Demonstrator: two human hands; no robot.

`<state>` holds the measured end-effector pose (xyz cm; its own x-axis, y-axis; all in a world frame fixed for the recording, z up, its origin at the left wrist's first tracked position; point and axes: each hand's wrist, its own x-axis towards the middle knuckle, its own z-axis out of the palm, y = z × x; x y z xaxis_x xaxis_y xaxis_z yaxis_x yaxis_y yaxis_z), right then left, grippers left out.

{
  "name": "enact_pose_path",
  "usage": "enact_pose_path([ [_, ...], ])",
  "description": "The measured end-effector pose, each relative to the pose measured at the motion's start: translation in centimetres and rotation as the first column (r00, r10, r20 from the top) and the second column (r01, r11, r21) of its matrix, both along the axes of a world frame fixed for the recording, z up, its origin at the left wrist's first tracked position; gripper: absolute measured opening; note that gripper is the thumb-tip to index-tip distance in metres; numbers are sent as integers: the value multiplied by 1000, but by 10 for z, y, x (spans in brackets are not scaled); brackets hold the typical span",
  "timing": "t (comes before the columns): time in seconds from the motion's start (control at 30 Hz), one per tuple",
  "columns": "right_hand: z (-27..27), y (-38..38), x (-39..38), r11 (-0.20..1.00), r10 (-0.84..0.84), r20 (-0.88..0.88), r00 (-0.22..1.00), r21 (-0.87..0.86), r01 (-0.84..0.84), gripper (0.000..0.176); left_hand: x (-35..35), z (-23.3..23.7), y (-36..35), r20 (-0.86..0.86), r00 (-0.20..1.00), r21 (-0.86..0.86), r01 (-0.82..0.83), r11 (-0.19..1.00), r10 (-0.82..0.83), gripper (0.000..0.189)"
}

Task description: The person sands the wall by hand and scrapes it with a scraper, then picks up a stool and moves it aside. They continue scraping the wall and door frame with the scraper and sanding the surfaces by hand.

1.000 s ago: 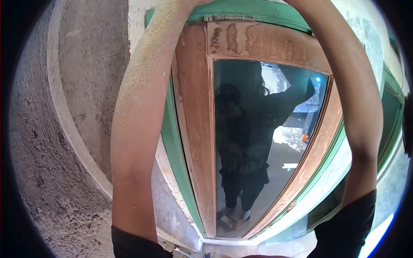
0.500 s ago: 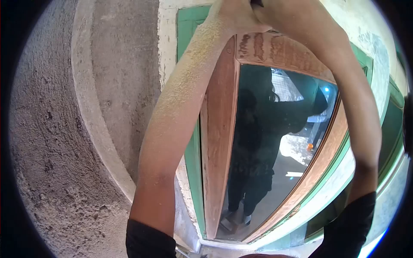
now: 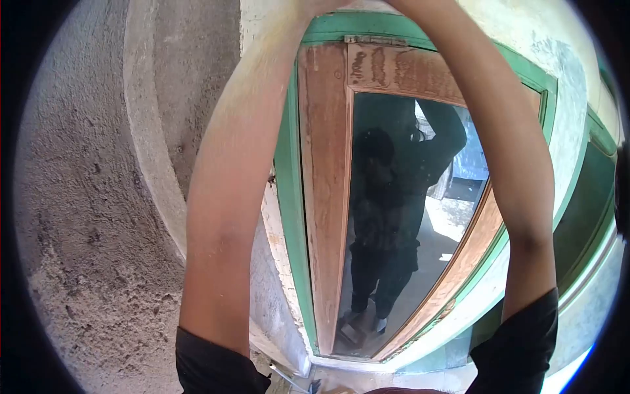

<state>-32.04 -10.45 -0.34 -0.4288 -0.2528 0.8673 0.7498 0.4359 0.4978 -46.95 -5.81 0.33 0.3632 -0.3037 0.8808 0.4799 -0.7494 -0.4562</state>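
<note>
Both of my arms reach up past a wooden window frame (image 3: pixel 321 197) with a dark glass pane (image 3: pixel 387 217). Only the base of my left hand (image 3: pixel 323 5) shows at the top edge; its fingers are out of sight. My left forearm (image 3: pixel 252 98) carries pale yellowish dust and looks slightly blurred. My right forearm (image 3: pixel 485 85) crosses the upper right corner of the window frame, and its hand lies beyond the picture. Whether either hand holds anything is hidden. Both hands are nearest to the green outer frame (image 3: pixel 367 25) and the wall above it.
A rough grey wall (image 3: pixel 79 197) rises on the left. The glass reflects a standing person with raised arms. Another green frame (image 3: pixel 594 190) is at the right. Near the bottom, a thin light-coloured rod (image 3: pixel 289 379) lies low by the wall.
My hands have moved up, mostly out of the picture, uncovering the top of the wooden frame. My arms have shifted left in view. The dust on my left forearm looks fainter.
</note>
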Motion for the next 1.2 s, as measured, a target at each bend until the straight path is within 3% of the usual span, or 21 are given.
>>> enact_pose_path([
  [0.07, -32, 6, 3, 996, 50, 19, 999, -73, -48, 18, -8, -29, 5, -88, 995, -48, 50, 998, -54, 34],
  [0.13, -70, 6, 13, 991, 77, 86, 993, -119, -67, 17, -18, -66, 19, -22, 978, -55, -210, 976, 209, 59],
  [0.2, -115, 3, 37, 985, 106, 151, 983, -150, -83, 12, 24, -128, -26, 22, 943, -261, -316, 912, 333, 61],
  [0.27, -153, -5, 60, 970, 151, 189, 970, -219, -108, 6, 43, -171, -46, -59, 992, -254, -123, 959, 112, 60],
  [0.3, -169, -11, 73, 956, 175, 217, 960, -271, -113, 6, 54, -190, -59, -65, 988, -260, -149, 954, 137, 61],
  [0.37, -201, -35, 104, 894, 87, 343, 935, -441, 79, 15, 73, -229, -92, -111, 977, -318, -206, 926, 179, 65],
  [0.43, -237, -63, 141, 879, 165, 317, 934, -478, 7, 27, 82, -270, -126, -148, 970, -344, -235, 909, 194, 67],
  [0.53, -290, -94, 199, 680, 321, 221, 921, -730, -62, 43, 81, -342, -169, -45, 990, -417, -138, 898, 131, 59],
  [0.6, -342, -94, 233, 389, 423, -14, 906, -900, -196, 42, 76, -407, -182, 194, 977, -550, 29, 834, 93, 43],
  [0.67, -398, -91, 264, 93, 451, -173, 876, -967, -238, 52, 91, -471, -190, 561, 824, -668, 394, 631, 79, 30],
  [0.73, -462, -99, 281, -393, 203, -528, 825, -815, -425, 56, 99, -535, -195, 412, 841, -874, 256, 414, 351, 28],
  [0.77, -500, -103, 283, -499, 69, -673, 736, -662, -559, 56, 101, -575, -196, 344, 888, -926, 267, 267, 305, 29],
  [0.8, -535, -103, 287, -564, -8, -601, 799, -658, -499, 56, 105, -614, -200, 279, 929, -960, 260, 108, 244, 30],
  [0.87, -586, -112, 278, -607, -196, -570, 797, -568, -556, 51, 128, -680, -214, 410, 895, -841, 445, -308, 174, 44],
  [0.9, -602, -119, 270, -626, -214, -694, 688, -443, -642, 44, 143, -682, -220, 420, 897, -796, 436, -419, 136, 50],
  [0.93, -608, -128, 261, -663, -349, -788, 507, -174, -728, 42, 159, -682, -230, 427, 898, -740, 414, -531, 105, 56],
  [1.0, -605, -146, 246, -641, -458, -800, 388, -6, -767, 41, 187, -700, -237, 501, 861, -696, 462, -550, 88, 58],
  [1.07, -637, -156, 236, -600, -464, -811, 357, -9, -800, 44, 205, -702, -237, 577, 813, -642, 509, -574, 77, 60],
  [1.13, -664, -159, 238, -597, -460, -800, 385, -43, -801, 45, 212, -680, -232, 294, 955, -691, 239, -683, 37, 63],
  [1.17, -665, -159, 241, -580, -382, -819, 428, -148, -801, 46, 217, -679, -233, 289, 956, -684, 237, -690, 42, 63],
  [1.2, -665, -159, 244, -551, -300, -829, 472, -253, -795, 46, 222, -680, -233, 423, 903, -616, 346, -707, 74, 64],
])
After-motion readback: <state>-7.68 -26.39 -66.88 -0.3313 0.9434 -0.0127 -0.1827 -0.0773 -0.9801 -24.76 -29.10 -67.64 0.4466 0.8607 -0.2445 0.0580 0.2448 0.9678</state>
